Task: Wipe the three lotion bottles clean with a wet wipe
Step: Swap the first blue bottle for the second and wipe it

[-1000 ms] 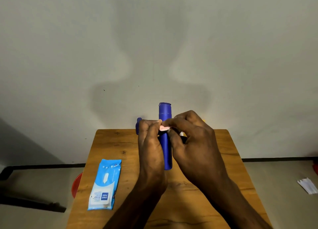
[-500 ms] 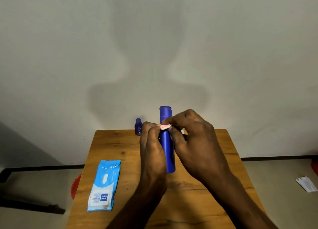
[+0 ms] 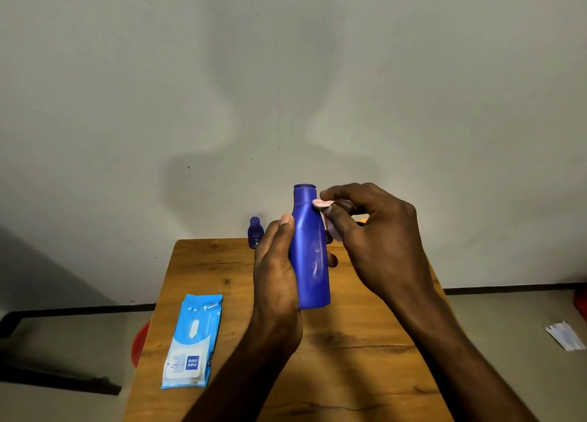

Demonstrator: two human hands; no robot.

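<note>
L hand [image 3: 279, 272] grips tall blue bottle [image 3: 309, 253] upright above table [image 3: 203, 263]. R hand [image 3: 378, 231] pinches pink wipe [image 3: 322, 203] vs bottle neck. Small bottle [image 3: 256, 233] behind-left of it.

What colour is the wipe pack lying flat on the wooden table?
The flat wipe pack is light blue with a white label area, seen best in the head view.

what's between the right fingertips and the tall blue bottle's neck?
In the head view, a small pink wipe, pinched by the right hand, sits against the tall blue bottle just below its cap. The left hand holds the bottle.
</note>
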